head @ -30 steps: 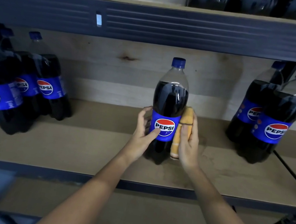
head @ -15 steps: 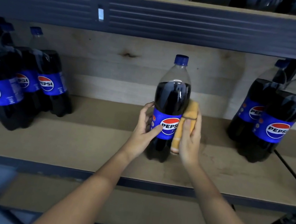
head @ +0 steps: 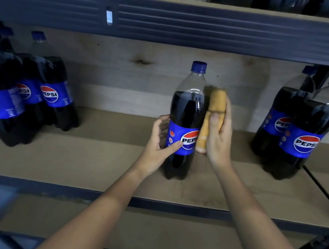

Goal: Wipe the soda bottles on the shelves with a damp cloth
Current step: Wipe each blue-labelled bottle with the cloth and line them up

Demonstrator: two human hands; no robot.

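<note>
Head view — bottle (head: pixel 186 114) between left hand (head: pixel 157 144), cloth (head: pixel 214 110)

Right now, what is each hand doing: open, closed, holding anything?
Left hand: grips the middle Pepsi bottle at its label.
Right hand: holds the folded tan cloth against the bottle's side.

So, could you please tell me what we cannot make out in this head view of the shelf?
- Cloth: its top is motion-blurred, and the right hand covers part of it; dampness cannot be told.
- Middle bottle: the left hand hides its left side; the back is unseen.
- Upper-shelf bottles: cut off by the top edge.
- Left bottles: some caps are lost in shadow.
</note>
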